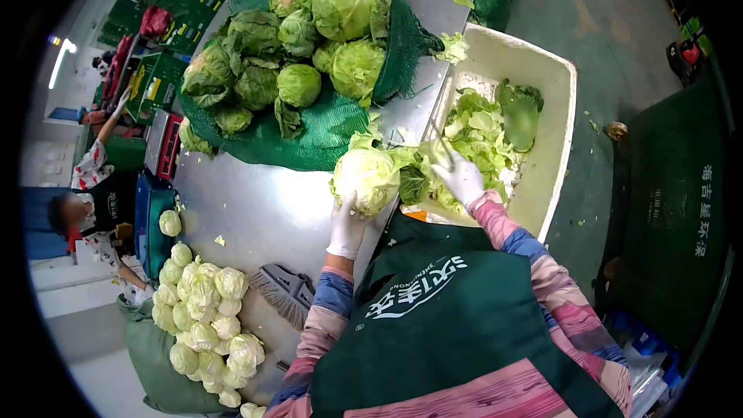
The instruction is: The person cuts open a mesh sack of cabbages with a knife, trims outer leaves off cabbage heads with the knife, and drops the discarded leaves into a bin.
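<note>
My left hand [348, 226], in a white glove, holds a pale green cabbage [365, 179] from below at the edge of the metal table [255, 193]. Loose outer leaves hang off the right side of that cabbage. To its right, my right hand [458, 174], also gloved, is over the near left part of a white bin [563, 131]. Its fingers are partly blurred beside a leaf, and whether they grip it is unclear. Torn leaves [476, 125] lie in the bin. Untrimmed cabbages [299, 85] fill an open green mesh sack [309, 143] beyond my left hand.
A pile of pale cabbages [203, 294] covers the table's left end, with a brush [286, 290] near it. A red scale [166, 147] stands at the left edge. Another person [97, 186] is at the far left. A dark green container [669, 186] stands at right.
</note>
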A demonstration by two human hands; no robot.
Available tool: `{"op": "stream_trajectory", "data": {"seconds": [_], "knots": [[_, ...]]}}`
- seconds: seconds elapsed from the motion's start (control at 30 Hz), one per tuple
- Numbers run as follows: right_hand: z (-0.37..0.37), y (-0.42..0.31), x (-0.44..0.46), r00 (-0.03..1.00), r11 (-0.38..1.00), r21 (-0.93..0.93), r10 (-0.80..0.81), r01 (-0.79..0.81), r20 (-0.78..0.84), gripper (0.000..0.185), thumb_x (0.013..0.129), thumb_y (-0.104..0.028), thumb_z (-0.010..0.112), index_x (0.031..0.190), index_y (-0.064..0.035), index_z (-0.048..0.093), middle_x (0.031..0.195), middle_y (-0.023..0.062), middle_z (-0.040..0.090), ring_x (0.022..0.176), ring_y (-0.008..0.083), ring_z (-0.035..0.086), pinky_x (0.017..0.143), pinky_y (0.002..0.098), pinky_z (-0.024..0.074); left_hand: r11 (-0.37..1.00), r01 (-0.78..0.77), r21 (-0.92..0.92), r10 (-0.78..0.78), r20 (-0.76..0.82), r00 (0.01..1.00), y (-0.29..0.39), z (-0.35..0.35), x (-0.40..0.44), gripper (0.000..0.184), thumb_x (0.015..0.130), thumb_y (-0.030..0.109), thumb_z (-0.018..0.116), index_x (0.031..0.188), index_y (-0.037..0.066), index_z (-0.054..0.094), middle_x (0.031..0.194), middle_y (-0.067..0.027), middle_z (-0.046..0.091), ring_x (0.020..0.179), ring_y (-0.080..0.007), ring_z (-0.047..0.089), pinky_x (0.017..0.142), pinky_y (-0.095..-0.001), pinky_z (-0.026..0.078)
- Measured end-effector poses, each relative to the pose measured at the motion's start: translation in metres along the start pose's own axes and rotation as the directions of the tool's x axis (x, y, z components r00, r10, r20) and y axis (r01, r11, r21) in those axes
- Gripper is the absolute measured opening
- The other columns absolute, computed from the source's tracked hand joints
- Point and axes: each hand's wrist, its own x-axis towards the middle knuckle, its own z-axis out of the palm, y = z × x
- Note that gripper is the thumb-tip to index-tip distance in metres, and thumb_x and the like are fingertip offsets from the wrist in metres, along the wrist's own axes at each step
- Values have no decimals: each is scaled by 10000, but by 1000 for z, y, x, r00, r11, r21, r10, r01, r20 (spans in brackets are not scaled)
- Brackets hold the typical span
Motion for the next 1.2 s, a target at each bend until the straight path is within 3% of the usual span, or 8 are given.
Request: {"op": "stream_trajectory", "data": {"seconds": [0.07,0.2,0.37,0.53,0.8,0.93,1.07,1.2], "knots": [[8,-8,3,989,973,178,-147,149,-26,691,883,-556,527,1355,-55,461,704,185,653,665,364,648,638,441,514,978,-100,183,85,88,992,2,12,-3,635,908,240,609,1443,122,287,1386,-127,410,1236,-311,470,931,-501,493],[-2,-66,-5,932,945,-148,-245,290,267,633,931,-548,417,1375,-98,439,762,238,652,685,409,637,633,493,501,957,-126,262,102,102,989,-5,13,-4,614,903,159,604,1431,129,292,1373,-123,418,1212,-300,492,913,-491,511],[6,-54,2,925,970,-113,-166,215,341,618,930,-535,437,1330,-67,494,789,256,650,747,426,637,697,491,504,965,-160,208,148,74,986,-12,9,0,615,891,65,589,1422,122,285,1354,-121,429,1196,-306,501,890,-502,524],[27,-28,36,971,999,36,-27,19,238,516,862,-500,529,991,-17,657,950,260,649,923,395,626,809,464,482,958,-173,228,155,96,983,-17,-5,6,615,892,52,579,1423,121,276,1351,-125,431,1193,-309,502,889,-500,520],[43,7,28,975,994,60,77,-91,208,453,850,-477,544,1006,-76,684,951,232,664,903,386,637,802,455,492,962,-160,221,183,-86,979,-4,-10,-1,603,911,227,619,1415,118,305,1346,-132,443,1197,-314,495,870,-515,515],[45,17,25,960,998,-63,9,9,280,478,872,-440,562,1089,-27,663,902,249,664,890,382,647,803,438,499,990,89,107,-73,-144,987,19,4,-7,690,844,302,713,1376,80,334,1236,-132,524,1042,-286,598,762,-458,553],[23,10,14,995,995,35,-97,97,19,589,934,-509,438,1386,-132,451,853,250,659,811,414,635,742,477,489,960,-78,268,134,-195,972,11,34,3,808,786,244,778,1379,-6,289,1256,-160,501,1069,-274,587,805,-366,555],[-21,-35,15,959,961,-21,-275,277,68,500,971,-411,451,1391,-140,443,721,212,630,658,399,615,617,467,480,560,-432,707,455,174,873,-1,35,9,1030,639,271,883,1379,-77,257,1248,-195,510,1098,-287,569,941,-341,488]]}}
